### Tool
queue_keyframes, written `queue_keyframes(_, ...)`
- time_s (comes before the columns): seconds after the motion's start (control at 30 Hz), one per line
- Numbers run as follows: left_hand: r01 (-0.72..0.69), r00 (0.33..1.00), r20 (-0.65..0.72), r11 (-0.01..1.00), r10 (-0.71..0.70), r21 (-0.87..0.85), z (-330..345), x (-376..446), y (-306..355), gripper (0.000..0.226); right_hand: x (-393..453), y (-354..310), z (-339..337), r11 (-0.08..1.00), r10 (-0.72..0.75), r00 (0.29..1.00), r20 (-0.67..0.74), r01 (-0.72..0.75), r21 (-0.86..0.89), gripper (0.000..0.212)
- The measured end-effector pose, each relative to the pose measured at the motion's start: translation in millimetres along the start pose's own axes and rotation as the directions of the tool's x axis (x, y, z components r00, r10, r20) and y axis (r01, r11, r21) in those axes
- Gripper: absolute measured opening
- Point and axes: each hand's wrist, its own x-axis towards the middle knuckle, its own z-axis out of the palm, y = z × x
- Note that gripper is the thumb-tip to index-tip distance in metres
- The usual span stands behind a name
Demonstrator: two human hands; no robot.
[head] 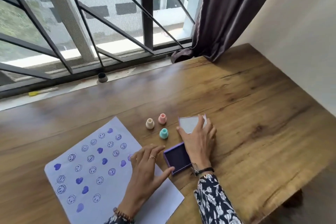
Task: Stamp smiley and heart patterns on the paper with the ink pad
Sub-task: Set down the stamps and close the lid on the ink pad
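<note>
A pale sheet of paper (pixel 87 172) lies at the front left, covered with several purple smileys and hearts. The open purple ink pad (pixel 177 158) sits to its right. My left hand (pixel 145 171) rests on the paper's right edge, fingers spread, thumb and fingertips touching the pad's left side. My right hand (pixel 199 142) reaches over the pad, and its fingers lie on the pad's white-lined lid (pixel 189 123) just behind. Three small stamps stand upright left of the lid: cream (pixel 150 123), pink (pixel 162 118) and teal (pixel 163 133).
The wooden table (pixel 254 114) stretches wide to the right and far side. A window with metal bars runs along the back, with a small dark pot (pixel 102 77) and a yellow tool (pixel 36 93) on the sill. A dark curtain (pixel 223 14) hangs at the back right.
</note>
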Motion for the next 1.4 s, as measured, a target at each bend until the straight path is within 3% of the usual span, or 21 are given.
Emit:
queue_keyframes(0.1, -0.015, 1.000, 0.013, 1.000, 0.015, -0.010, -4, 4, 5, 0.058, -6, -1, -15, 0.994, -0.046, 0.998, -0.054, 0.051, 0.099, 0.075)
queue_keyframes(0.17, -0.024, 1.000, 0.003, 0.998, 0.024, -0.061, -8, 6, 10, 0.063, -14, -3, -33, 0.943, -0.048, 0.997, -0.055, 0.063, 0.328, 0.063)
queue_keyframes(0.23, 0.003, 1.000, 0.007, 0.981, -0.002, -0.195, -13, 7, 17, 0.074, -29, -7, -55, 0.750, -0.041, 0.996, 0.082, -0.023, 0.660, 0.048)
queue_keyframes(0.3, 0.052, 0.998, 0.051, 0.927, -0.035, -0.372, -17, 9, 26, 0.090, -45, -7, -72, 0.379, -0.072, 0.955, 0.288, -0.241, 0.893, 0.041)
queue_keyframes(0.37, 0.047, 0.997, 0.074, 0.867, -0.012, -0.495, -20, 12, 37, 0.099, -56, -2, -79, -0.020, -0.167, 0.853, 0.494, -0.504, 0.864, 0.047)
queue_keyframes(0.43, 0.005, 0.998, 0.052, 0.841, 0.027, -0.542, -23, 16, 44, 0.095, -65, 2, -81, -0.152, -0.271, 0.760, 0.591, -0.640, 0.753, 0.056)
queue_keyframes(0.53, -0.070, 0.997, -0.011, 0.903, 0.072, -0.424, -28, 13, 49, 0.081, -73, 10, -76, -0.179, -0.287, 0.713, 0.640, -0.696, 0.695, 0.057)
queue_keyframes(0.63, -0.118, 0.992, -0.073, 0.943, 0.100, -0.310, -28, 5, 48, 0.076, -79, 14, -71, -0.115, -0.224, 0.708, 0.669, -0.701, 0.704, 0.057)
queue_keyframes(0.7, -0.096, 0.990, -0.124, 0.956, 0.064, -0.277, -25, -1, 46, 0.084, -83, 14, -67, 0.010, -0.089, 0.773, 0.629, -0.630, 0.776, 0.055)
queue_keyframes(0.77, -0.071, 0.986, -0.165, 0.976, 0.037, -0.207, -22, -5, 45, 0.093, -90, 12, -65, 0.381, 0.027, 0.898, 0.440, -0.416, 0.826, 0.065)
queue_keyframes(0.83, -0.038, 0.985, -0.174, 0.984, 0.008, -0.174, -17, -9, 45, 0.099, -98, 13, -60, 0.780, -0.087, 0.981, 0.176, -0.043, 0.624, 0.082)
queue_keyframes(0.87, -0.031, 0.983, -0.182, 0.985, 0.000, -0.169, -15, -10, 47, 0.097, -102, 12, -57, 0.867, -0.173, 0.980, 0.098, 0.104, 0.488, 0.089)
queue_keyframes(0.93, -0.040, 0.974, -0.228, 0.990, 0.008, -0.138, -12, -11, 48, 0.079, -106, 8, -51, 0.915, -0.234, 0.971, 0.055, 0.201, 0.350, 0.096)
queue_keyframes(1.03, -0.073, 0.968, -0.250, 0.988, 0.037, -0.137, -5, -13, 47, 0.068, -106, 8, -49, 0.935, -0.206, 0.978, 0.031, 0.187, 0.301, 0.096)
queue_keyframes(1.23, 0.037, 0.998, -0.047, 0.978, -0.048, -0.206, 1, -14, 22, 0.111, -101, 25, -37, 0.980, -0.049, 0.998, 0.028, 0.042, 0.193, 0.089)
queue_keyframes(1.33, 0.078, 0.997, 0.028, 0.976, -0.073, -0.204, 4, -12, 12, 0.115, -101, 27, -28, 0.982, -0.043, 0.997, 0.069, 0.030, 0.185, 0.089)
queue_keyframes(1.4, 0.084, 0.996, 0.027, 0.973, -0.081, -0.214, 6, -10, 10, 0.107, -102, 27, -22, 0.982, -0.068, 0.995, 0.068, 0.055, 0.182, 0.090)
